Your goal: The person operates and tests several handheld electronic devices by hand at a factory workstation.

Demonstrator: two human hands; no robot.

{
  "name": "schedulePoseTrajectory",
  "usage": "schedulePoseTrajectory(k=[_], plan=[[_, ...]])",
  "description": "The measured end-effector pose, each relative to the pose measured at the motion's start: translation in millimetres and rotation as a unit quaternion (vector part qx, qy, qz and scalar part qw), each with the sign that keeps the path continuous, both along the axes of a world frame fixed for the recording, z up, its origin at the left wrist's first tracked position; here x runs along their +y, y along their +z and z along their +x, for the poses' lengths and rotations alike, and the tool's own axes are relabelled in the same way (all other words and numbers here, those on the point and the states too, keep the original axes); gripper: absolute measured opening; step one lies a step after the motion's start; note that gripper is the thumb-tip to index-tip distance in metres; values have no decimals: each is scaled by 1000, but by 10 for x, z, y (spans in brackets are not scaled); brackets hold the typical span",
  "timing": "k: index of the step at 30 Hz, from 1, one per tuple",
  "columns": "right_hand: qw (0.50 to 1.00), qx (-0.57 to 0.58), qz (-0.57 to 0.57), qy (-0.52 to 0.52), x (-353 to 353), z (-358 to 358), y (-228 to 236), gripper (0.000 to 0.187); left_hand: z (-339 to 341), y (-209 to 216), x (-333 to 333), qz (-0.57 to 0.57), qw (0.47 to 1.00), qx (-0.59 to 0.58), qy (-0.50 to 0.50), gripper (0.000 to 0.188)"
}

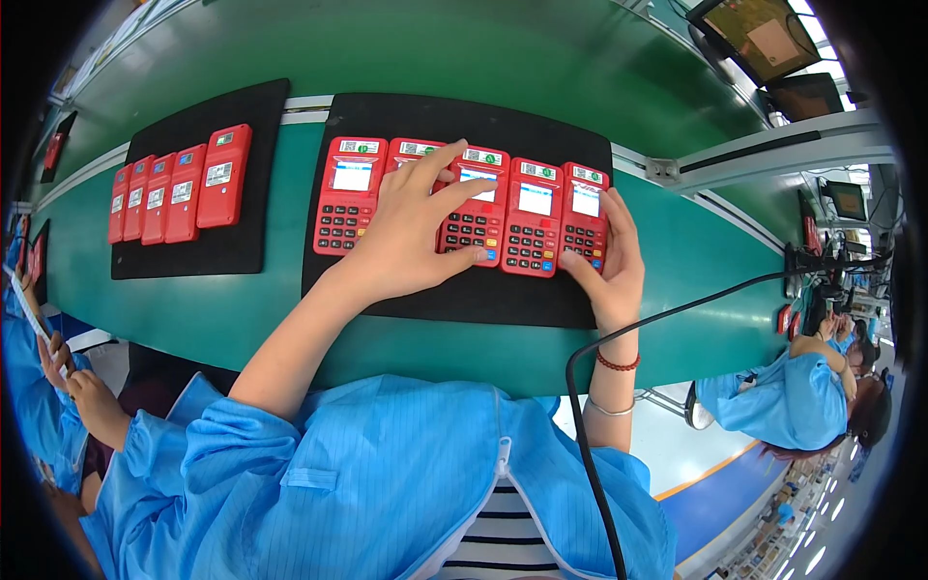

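Several red handheld card payment terminals (346, 198) stand side by side in a row on a black mat (464, 303), lit screens and keypads facing up. My left hand (411, 227) spreads over the second and third from the left, hiding most of the second. One of its fingers is at the lit screen of the third terminal (472, 230), and the thumb is by its keypad. My right hand (619, 256) is closed around the rightmost terminal (584, 198), thumb at its lower left and fingers along its right edge.
Several more red terminals (220, 188) lie face down on another black mat (253, 253) to the left. A black cable (580, 425) crosses at the right, in front of my right forearm. Co-workers in blue sit at the left and right. A monitor (759, 39) hangs at the upper right.
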State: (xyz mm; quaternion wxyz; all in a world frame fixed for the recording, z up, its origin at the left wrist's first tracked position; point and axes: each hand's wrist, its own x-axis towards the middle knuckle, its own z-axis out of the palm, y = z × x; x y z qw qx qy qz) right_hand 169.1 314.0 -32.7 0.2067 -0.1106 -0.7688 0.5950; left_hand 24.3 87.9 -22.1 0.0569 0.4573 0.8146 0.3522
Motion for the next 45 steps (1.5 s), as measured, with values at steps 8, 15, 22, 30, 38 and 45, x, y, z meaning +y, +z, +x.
schedulePoseTrajectory(k=[8,15,22,30,38,45], plan=[[991,-2,-124,-47,84,155,-34,77,194,32,68,-31,997,65,24,84],[986,-5,-158,-55,87,119,-16,80,309,-72,172,-64,988,125,65,87],[982,-13,-111,-150,-15,25,-47,70,316,-90,193,-65,985,143,65,85],[988,-8,-138,-66,119,156,-70,61,283,-78,99,-48,994,90,44,74],[990,-5,93,-102,14,285,-2,45,360,246,-321,42,997,-57,-35,41],[916,-122,380,-44,-475,777,129,35,483,171,-1002,-55,996,-28,64,42]])
